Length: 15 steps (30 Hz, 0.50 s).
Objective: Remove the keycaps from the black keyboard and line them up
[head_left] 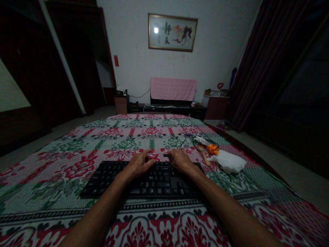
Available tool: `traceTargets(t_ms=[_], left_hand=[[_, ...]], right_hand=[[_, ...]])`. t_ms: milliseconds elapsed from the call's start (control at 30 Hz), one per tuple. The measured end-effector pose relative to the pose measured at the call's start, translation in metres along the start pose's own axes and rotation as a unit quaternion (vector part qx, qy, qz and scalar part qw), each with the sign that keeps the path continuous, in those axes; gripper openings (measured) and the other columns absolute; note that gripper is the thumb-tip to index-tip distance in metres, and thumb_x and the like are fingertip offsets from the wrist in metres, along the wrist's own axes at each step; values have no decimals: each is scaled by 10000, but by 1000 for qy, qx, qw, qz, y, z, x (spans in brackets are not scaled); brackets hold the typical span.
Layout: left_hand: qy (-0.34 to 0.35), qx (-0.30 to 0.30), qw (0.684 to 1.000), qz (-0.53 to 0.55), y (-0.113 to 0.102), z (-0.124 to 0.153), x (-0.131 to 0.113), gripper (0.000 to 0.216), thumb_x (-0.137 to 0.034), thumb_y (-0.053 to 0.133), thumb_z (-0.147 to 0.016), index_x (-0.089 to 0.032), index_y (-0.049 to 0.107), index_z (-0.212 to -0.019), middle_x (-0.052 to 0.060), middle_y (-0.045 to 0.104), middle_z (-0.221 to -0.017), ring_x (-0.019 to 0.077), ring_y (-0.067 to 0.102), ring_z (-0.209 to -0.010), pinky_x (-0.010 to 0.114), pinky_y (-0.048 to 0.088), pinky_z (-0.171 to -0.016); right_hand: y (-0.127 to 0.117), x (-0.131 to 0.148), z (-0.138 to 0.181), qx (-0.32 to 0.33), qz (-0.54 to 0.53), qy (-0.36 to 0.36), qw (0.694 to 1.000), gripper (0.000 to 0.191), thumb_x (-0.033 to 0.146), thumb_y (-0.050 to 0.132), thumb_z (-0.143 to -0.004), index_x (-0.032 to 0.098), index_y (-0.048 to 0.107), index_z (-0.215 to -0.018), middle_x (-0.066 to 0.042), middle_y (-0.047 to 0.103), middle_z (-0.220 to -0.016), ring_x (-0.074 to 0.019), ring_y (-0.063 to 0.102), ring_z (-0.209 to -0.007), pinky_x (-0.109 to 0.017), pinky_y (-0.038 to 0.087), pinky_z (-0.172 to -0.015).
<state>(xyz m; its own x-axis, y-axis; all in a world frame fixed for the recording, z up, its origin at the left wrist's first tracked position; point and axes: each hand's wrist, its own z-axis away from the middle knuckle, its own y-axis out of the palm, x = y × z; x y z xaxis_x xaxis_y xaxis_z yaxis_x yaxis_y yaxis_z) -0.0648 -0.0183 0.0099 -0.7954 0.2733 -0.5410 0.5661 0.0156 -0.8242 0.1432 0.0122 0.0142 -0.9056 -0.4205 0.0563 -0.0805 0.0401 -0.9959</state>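
Note:
A black keyboard [144, 180] lies flat on a bed covered with a red and green floral spread [77, 154]. Both my forearms reach over the keyboard to its far edge. My left hand [140, 163] and my right hand [181, 160] meet there, fingers curled. Between them they pinch a small thin object [158, 155], pale at the left end and dark at the right. It is too small and dim to identify. The wrists rest on the keys.
To the right on the bed lie a crumpled white bag [227, 161], an orange thing [212, 148], a wooden stick [205, 158] and black cables [203, 141]. The bed's right edge drops to the floor. A pink-draped screen [173, 88] stands at the far wall.

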Motion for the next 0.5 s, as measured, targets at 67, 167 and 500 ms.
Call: traceTargets(t_ms=[67, 167, 500], left_hand=[[12, -7, 1000, 9, 1, -1, 0, 587, -453, 454, -789, -156, 407, -1294, 63, 670, -897, 193, 604, -803, 284, 439, -724], [41, -16, 999, 9, 3, -1, -1, 505, -428, 418, -820, -164, 472, -1247, 67, 667, -963, 192, 600, -874, 280, 430, -775], [76, 14, 997, -23, 4, -2, 0, 380, -391, 354, -862, -186, 586, -1083, 68, 655, -1021, 197, 586, -957, 273, 416, -823]], right_hand=[[1, 1, 0, 9, -3, 6, 1000, 365, 107, 340, -806, 169, 534, -1108, -129, 600, -1073, -234, 503, -1043, -365, 266, -870], [1, 0, 0, -1, -3, 5, 1000, 387, 112, 343, -805, 173, 519, -1144, -130, 596, -1097, -232, 503, -1057, -371, 273, -876], [-6, -5, -1, -26, -58, -37, 997, 331, 127, 394, -806, 203, 602, -1052, -77, 637, -1049, -185, 551, -990, -252, 354, -806]])
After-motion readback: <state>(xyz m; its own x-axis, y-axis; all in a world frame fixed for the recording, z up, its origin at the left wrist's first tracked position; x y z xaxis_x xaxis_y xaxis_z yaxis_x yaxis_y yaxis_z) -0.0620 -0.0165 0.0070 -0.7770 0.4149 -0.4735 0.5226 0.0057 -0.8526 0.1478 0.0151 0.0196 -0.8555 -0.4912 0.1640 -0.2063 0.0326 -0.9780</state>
